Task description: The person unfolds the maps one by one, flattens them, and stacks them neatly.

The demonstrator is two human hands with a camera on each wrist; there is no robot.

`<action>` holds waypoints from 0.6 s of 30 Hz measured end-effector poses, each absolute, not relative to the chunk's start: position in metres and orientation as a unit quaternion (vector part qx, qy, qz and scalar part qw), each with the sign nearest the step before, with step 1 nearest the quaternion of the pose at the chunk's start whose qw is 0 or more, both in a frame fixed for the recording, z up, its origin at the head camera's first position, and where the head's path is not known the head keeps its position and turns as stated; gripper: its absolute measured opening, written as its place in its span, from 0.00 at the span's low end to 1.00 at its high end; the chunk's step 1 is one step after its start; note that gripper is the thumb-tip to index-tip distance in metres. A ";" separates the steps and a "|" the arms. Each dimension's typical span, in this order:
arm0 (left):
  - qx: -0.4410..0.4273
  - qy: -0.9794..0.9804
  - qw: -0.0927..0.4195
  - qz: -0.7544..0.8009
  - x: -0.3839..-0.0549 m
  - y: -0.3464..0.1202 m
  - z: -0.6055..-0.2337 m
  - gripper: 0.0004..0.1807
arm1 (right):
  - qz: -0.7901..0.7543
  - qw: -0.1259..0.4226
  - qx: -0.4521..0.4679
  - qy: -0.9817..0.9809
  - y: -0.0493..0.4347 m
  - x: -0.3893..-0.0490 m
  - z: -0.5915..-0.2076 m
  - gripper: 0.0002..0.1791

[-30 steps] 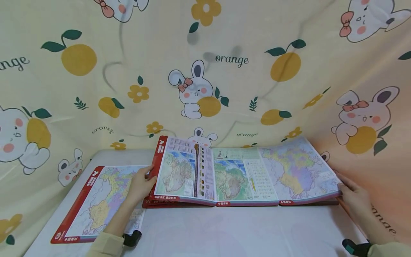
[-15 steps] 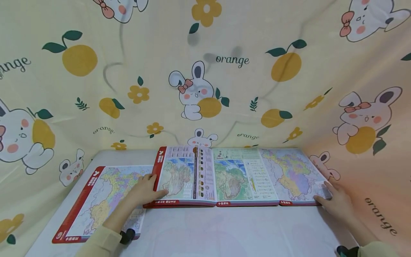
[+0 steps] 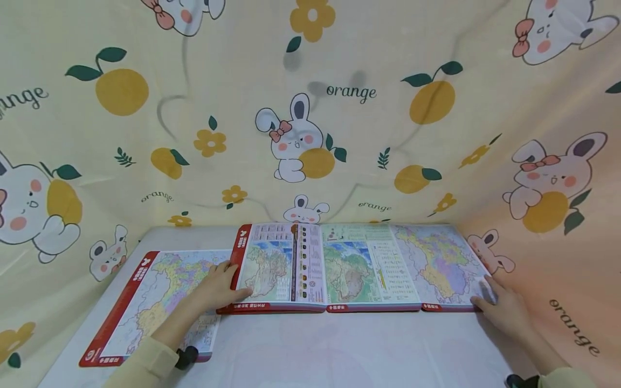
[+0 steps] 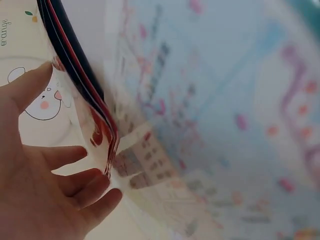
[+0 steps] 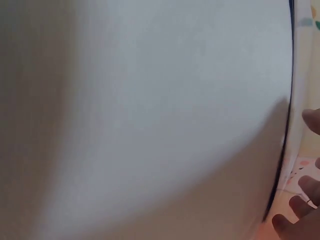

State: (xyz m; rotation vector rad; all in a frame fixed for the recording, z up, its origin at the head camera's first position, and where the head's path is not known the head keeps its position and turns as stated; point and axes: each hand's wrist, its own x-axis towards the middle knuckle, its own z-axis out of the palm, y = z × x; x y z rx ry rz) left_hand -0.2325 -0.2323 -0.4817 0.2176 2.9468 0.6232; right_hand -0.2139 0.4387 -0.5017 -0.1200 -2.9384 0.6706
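Observation:
Several map sheets (image 3: 349,264) lie in a wide, low row in the head view, three printed sections side by side with red labels along the front. My left hand (image 3: 218,286) rests at the row's left end, thumb over the red border and fingers along the side edge. In the left wrist view, the left hand (image 4: 55,195) has its fingers spread beside the layered edge (image 4: 87,80). At the far right end, my right hand (image 3: 504,310) touches the corner, its thumb on top and fingers along the edge. Only fingers of the right hand (image 5: 300,215) show in the right wrist view.
A separate map sheet (image 3: 145,318) with a red left border lies on the white table (image 3: 359,350) at front left, partly under my left forearm. A cream cloth (image 3: 233,70) with rabbit and orange prints hangs behind and at both sides.
The raised ends of the map row have come down flat. My right hand has moved left and inward onto the corner, and my left thumb has come to lie over the red border.

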 end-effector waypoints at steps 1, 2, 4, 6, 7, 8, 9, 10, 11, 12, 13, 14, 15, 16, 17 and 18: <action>0.073 0.973 0.056 0.210 -0.232 -0.233 -0.481 0.53 | 0.227 0.065 -0.036 -0.971 0.437 -0.214 -0.501 0.46; 0.075 0.973 0.051 0.213 -0.231 -0.233 -0.481 0.52 | 0.231 0.071 -0.032 -0.970 0.435 -0.214 -0.499 0.46; 0.076 0.972 0.038 0.218 -0.229 -0.233 -0.480 0.50 | 0.245 0.082 -0.019 -0.966 0.429 -0.213 -0.496 0.44; 0.079 0.972 0.022 0.221 -0.226 -0.234 -0.479 0.47 | 0.255 0.097 -0.008 -0.962 0.423 -0.211 -0.493 0.42; 0.082 0.971 0.010 0.222 -0.225 -0.234 -0.477 0.45 | 0.261 0.107 -0.002 -0.959 0.418 -0.210 -0.490 0.42; 0.084 0.971 -0.003 0.224 -0.222 -0.235 -0.476 0.44 | 0.272 0.113 0.003 -0.956 0.413 -0.208 -0.488 0.41; 0.086 0.970 -0.013 0.226 -0.220 -0.236 -0.474 0.42 | 0.279 0.122 0.012 -0.952 0.407 -0.207 -0.486 0.41; 0.087 0.969 -0.023 0.231 -0.217 -0.238 -0.472 0.41 | 0.286 0.128 0.016 -0.949 0.401 -0.205 -0.483 0.40; 0.089 0.967 -0.032 0.237 -0.214 -0.240 -0.470 0.40 | 0.294 0.129 0.017 -0.947 0.393 -0.204 -0.481 0.40; 0.089 0.965 -0.040 0.245 -0.210 -0.242 -0.467 0.39 | 0.302 0.128 0.020 -0.945 0.385 -0.202 -0.478 0.40; 0.089 0.962 -0.045 0.253 -0.206 -0.245 -0.465 0.38 | 0.311 0.126 0.023 -0.942 0.376 -0.202 -0.476 0.40; 0.088 0.960 -0.048 0.262 -0.202 -0.248 -0.463 0.38 | 0.318 0.123 0.024 -0.940 0.367 -0.201 -0.473 0.40; 0.088 0.957 -0.050 0.270 -0.198 -0.250 -0.462 0.38 | 0.323 0.125 0.030 -0.938 0.357 -0.200 -0.471 0.39; 0.087 0.955 -0.053 0.279 -0.195 -0.254 -0.461 0.37 | 0.330 0.121 0.032 -0.936 0.347 -0.198 -0.469 0.39; 0.086 0.953 -0.056 0.284 -0.191 -0.257 -0.460 0.37 | 0.337 0.123 0.041 -0.933 0.337 -0.197 -0.468 0.39; 0.084 0.952 -0.059 0.289 -0.187 -0.261 -0.460 0.37 | 0.343 0.130 0.052 -0.929 0.326 -0.197 -0.467 0.38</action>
